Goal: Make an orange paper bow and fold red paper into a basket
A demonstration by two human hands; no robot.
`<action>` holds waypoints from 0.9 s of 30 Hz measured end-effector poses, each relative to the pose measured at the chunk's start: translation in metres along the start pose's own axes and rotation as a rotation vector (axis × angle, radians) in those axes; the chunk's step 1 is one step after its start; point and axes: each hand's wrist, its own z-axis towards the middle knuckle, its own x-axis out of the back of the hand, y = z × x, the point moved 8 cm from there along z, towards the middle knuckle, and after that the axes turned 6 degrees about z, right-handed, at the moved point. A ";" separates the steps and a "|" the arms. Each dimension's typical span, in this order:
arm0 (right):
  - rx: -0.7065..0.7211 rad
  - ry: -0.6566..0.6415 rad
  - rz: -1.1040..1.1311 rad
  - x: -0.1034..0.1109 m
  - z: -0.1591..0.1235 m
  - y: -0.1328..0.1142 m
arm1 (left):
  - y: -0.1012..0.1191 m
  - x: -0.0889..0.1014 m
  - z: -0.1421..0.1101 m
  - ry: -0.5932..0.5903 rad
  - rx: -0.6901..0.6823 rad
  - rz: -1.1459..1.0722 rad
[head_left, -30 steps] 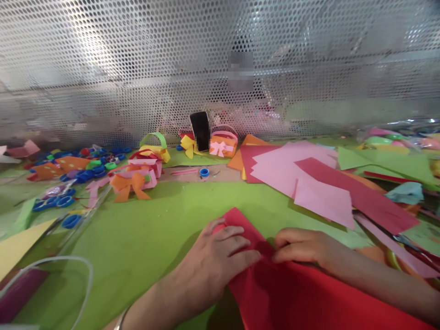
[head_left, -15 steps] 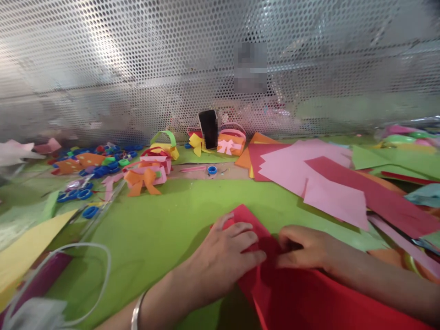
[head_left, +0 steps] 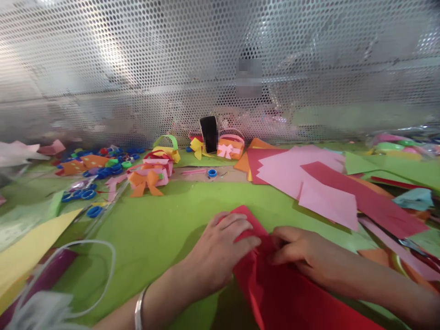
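- Head view, lower centre: the red paper [head_left: 292, 300] slants from the middle of the frame to the bottom edge, creased on its left side.
- Left hand [head_left: 225, 247]: back upward, forearm rising from the bottom left, fingers bent and laid over the paper's top end; whether they clamp it, I cannot tell.
- Right hand [head_left: 300, 251]: forearm in from the lower right, forefinger bent, thumb on the paper, their tips slightly apart; a pinch cannot be confirmed.
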 end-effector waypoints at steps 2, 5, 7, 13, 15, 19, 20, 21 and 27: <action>0.022 0.024 0.037 0.001 -0.001 -0.006 | -0.004 0.010 -0.002 0.023 0.100 -0.017; 0.064 0.054 0.095 0.001 -0.003 -0.015 | -0.005 0.016 -0.005 -0.026 0.167 -0.042; 0.078 0.068 0.107 0.000 -0.004 -0.016 | -0.001 0.014 -0.007 -0.099 0.131 -0.066; 0.099 0.113 0.158 -0.009 -0.006 -0.006 | 0.008 0.004 -0.015 -0.183 0.035 -0.135; 0.094 0.118 0.146 -0.011 -0.007 -0.003 | 0.008 0.006 -0.014 -0.122 0.030 -0.153; 0.123 0.129 0.090 -0.008 -0.007 -0.005 | 0.011 0.003 -0.010 -0.107 -0.060 -0.214; 0.138 0.130 0.075 -0.007 -0.007 -0.008 | 0.010 0.002 -0.009 -0.113 -0.075 -0.219; 0.144 0.135 0.058 -0.006 -0.005 -0.010 | 0.009 0.001 -0.007 -0.114 -0.084 -0.219; 0.042 0.092 -0.158 -0.008 0.006 -0.015 | 0.000 -0.002 -0.006 -0.107 -0.100 -0.229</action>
